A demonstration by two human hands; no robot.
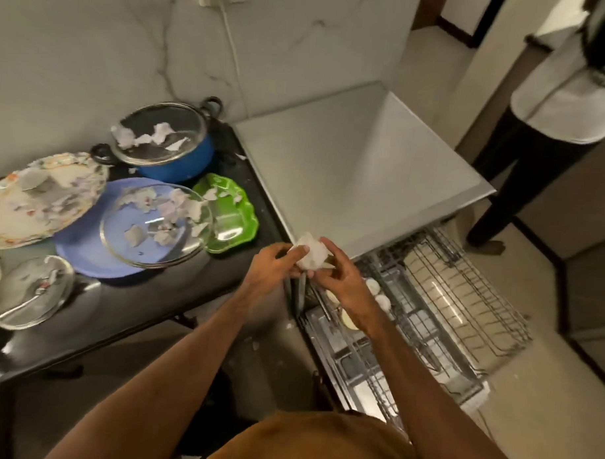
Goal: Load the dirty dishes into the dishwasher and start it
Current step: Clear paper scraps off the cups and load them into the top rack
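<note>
Both hands are meeting at the centre of the frame, the left hand [274, 262] and the right hand [340, 282] pinching one white crumpled wad [312, 252] between curled fingers. They are hovering over the near corner of the dishwasher [347, 169], whose grey top is filling the middle of the frame. Its wire rack [463, 303] is standing pulled out at lower right, carrying a few pale round items too blurred to name.

The dirty dishes are sitting on the dark counter [120, 312] at left:
- one blue pot [183, 163] under a glass lid [164, 131], upper left
- one glass bowl [157, 224] lying on one blue plate [84, 256]
- one green dish [233, 220] just beside the bowl
- stacked floral plates [38, 199] at the left edge, count unclear
- a second glass lid [31, 292], lower left

White scraps are littering most of them. Another person [555, 111] is standing at upper right, beside the rack.
</note>
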